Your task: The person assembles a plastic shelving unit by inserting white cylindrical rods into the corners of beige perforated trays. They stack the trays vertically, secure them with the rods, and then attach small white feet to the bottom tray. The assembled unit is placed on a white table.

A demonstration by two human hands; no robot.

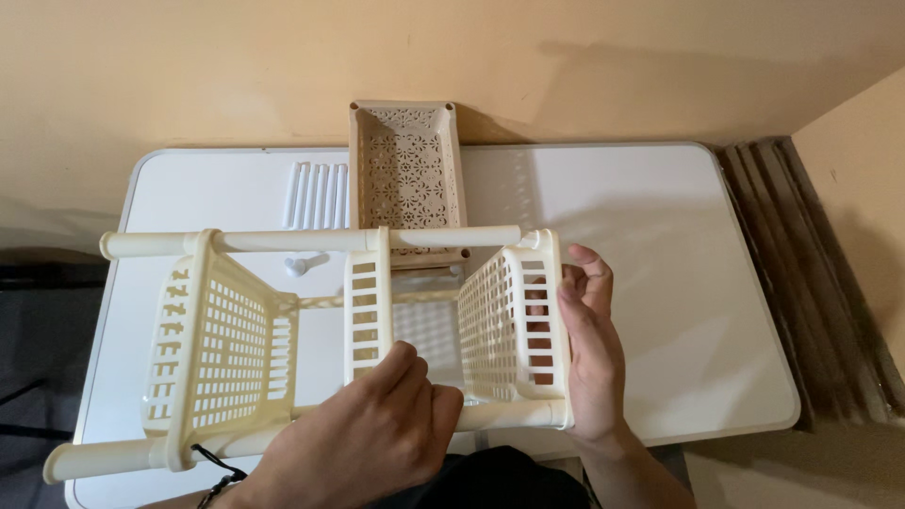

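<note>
A white tabletop point(679, 283) fills the view, set against a tan wall. On it lies a cream plastic rack point(358, 339) turned on its side, made of perforated baskets joined by round poles. At the far left, the ends of two poles stick out past the left basket point(212, 353), whose slotted base faces the camera at an angle. A dark cord sits at the left wrist near the lower pole.

The left hand point(377, 429) comes up from the bottom edge, palm down, its fingers curled over the lower edge of the middle panel point(366, 311) and the near pole point(500, 415); the grip looks loose rather than a tight fist.

Behind the rack, near the wall, a separate cream tray point(405, 165) with a lace-like pattern stands on the tabletop, and just left of it lie several loose white rods point(316, 195). A small white peg point(300, 265) lies below them.

On the right, the right hand point(589, 339) is opened flat against the outer face of the right basket point(514, 325), fingers upright and thumb curled over its top corner, bracing it.
</note>
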